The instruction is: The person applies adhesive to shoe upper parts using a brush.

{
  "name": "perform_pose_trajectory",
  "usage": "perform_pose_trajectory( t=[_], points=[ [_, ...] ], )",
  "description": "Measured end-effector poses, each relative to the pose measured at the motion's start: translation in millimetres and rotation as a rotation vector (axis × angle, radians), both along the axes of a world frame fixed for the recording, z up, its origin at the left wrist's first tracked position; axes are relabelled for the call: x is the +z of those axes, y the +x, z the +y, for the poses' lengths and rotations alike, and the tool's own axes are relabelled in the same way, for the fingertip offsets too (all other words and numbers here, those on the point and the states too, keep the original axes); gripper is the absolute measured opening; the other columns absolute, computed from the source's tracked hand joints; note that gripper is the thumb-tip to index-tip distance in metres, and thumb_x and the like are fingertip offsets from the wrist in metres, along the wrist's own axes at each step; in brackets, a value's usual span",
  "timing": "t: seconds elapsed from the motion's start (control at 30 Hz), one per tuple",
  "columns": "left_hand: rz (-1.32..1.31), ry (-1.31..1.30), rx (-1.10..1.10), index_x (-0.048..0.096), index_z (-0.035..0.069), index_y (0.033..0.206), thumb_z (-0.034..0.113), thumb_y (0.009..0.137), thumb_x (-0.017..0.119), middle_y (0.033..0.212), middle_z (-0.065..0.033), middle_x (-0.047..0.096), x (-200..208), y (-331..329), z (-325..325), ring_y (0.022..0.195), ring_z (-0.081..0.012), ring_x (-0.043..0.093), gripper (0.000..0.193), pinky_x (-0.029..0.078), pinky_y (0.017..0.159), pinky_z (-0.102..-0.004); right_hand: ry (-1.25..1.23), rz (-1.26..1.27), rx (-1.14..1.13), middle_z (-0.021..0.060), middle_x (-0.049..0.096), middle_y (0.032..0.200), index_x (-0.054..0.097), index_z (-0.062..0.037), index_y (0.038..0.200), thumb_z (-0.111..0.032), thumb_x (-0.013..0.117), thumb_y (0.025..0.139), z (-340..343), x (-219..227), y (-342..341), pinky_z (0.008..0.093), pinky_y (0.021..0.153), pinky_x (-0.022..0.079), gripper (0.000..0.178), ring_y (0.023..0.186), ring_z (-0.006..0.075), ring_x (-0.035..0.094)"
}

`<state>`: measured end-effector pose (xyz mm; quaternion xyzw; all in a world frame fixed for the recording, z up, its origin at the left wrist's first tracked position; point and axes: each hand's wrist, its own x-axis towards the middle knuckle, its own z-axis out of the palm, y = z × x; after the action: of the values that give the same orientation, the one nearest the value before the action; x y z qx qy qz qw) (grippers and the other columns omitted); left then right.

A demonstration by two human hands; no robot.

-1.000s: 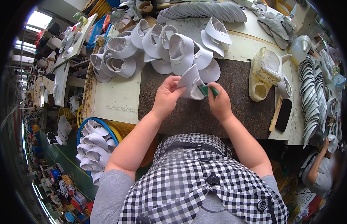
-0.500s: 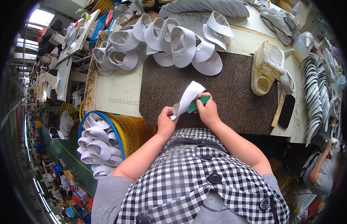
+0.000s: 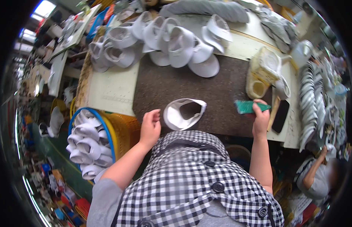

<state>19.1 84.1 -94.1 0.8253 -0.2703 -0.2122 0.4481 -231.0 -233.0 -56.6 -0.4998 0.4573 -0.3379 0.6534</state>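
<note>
A white sun visor (image 3: 171,118) rests on the dark brown board (image 3: 221,83) right in front of me, its band forming a loop. Just left of it, touching nothing, is my left hand (image 3: 150,126), its fingers loosely bent and empty. Out to the right, my right hand (image 3: 260,118) grips a small flat green block with a dotted face (image 3: 247,107); whether it is a brush I cannot tell. Beyond the board stand several more white visors (image 3: 181,45) in an overlapping cluster.
A crusty yellowish plastic container (image 3: 255,81) stands at the board's right, near a black-padded brush (image 3: 280,116) with a wooden handle. To my left, a blue-rimmed yellow basket (image 3: 114,140) holds several visors. Stacked white pieces (image 3: 308,106) line the right edge. Another person (image 3: 312,178) sits lower right.
My left hand has let go of the visor, which now lies on the board, and has drawn left. My right hand has moved right, away from the visor, with the green block.
</note>
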Motion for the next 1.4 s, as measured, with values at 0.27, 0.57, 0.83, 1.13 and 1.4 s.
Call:
perform_pose_trajectory(
  t=[0.27, 0.57, 0.83, 1.13, 1.4],
  points=[
    [0.765, -0.064, 0.165, 0.05, -0.005, 0.116, 0.017, 0.093, 0.061, 0.1, -0.0132, 0.065, -13, -12, -44, 0.084, -0.0184, 0.066, 0.033, 0.056, 0.07, -0.0309, -0.672, 0.302, -0.177, 0.0058, 0.065, 0.089, 0.063, -0.0072, 0.107, -0.011, 0.063, 0.092, -66, -6, -6, 0.0266, 0.071, 0.05, 0.015, 0.079, 0.012, 0.061],
    [0.962, -0.157, 0.304, 0.058, -0.003, 0.105, 0.013, 0.097, 0.053, 0.099, -0.0145, 0.066, -22, -13, -46, 0.089, -0.0249, 0.068, 0.019, 0.059, 0.078, -0.0403, -0.394, 0.176, -0.199, 0.0067, 0.061, 0.093, 0.055, -0.0054, 0.108, -0.007, 0.058, 0.092, -70, -19, -22, 0.0274, 0.063, 0.057, 0.017, 0.078, 0.0156, 0.064],
    [1.027, -0.184, 0.347, 0.059, -0.002, 0.106, 0.013, 0.097, 0.052, 0.103, -0.0138, 0.067, -21, -13, -36, 0.093, -0.0226, 0.067, 0.019, 0.056, 0.083, -0.0365, -0.19, -0.061, 0.477, 0.005, 0.061, 0.094, 0.062, -0.0033, 0.099, -0.006, 0.065, 0.088, 80, 13, 96, 0.0254, 0.071, 0.053, 0.011, 0.081, 0.0118, 0.061],
    [1.12, -0.272, 0.31, 0.056, -0.005, 0.11, 0.014, 0.099, 0.046, 0.105, -0.0169, 0.066, -15, -14, -30, 0.098, -0.0251, 0.067, 0.025, 0.055, 0.087, -0.0379, -0.839, 0.087, 0.861, 0.0112, 0.068, 0.097, 0.062, -0.0067, 0.1, 0.0, 0.065, 0.081, 112, -19, 138, 0.0387, 0.077, 0.053, 0.02, 0.09, 0.0307, 0.067],
    [1.042, -0.359, 0.364, 0.058, -0.008, 0.109, 0.013, 0.099, 0.042, 0.101, -0.0182, 0.067, -21, -23, -29, 0.092, -0.0253, 0.069, 0.028, 0.057, 0.081, -0.0357, -1.03, 0.03, 1.32, 0.0063, 0.067, 0.098, 0.064, -0.0096, 0.096, 0.009, 0.065, 0.061, 81, 2, 144, 0.0379, 0.081, 0.054, 0.04, 0.095, 0.0282, 0.065]
  ],
)
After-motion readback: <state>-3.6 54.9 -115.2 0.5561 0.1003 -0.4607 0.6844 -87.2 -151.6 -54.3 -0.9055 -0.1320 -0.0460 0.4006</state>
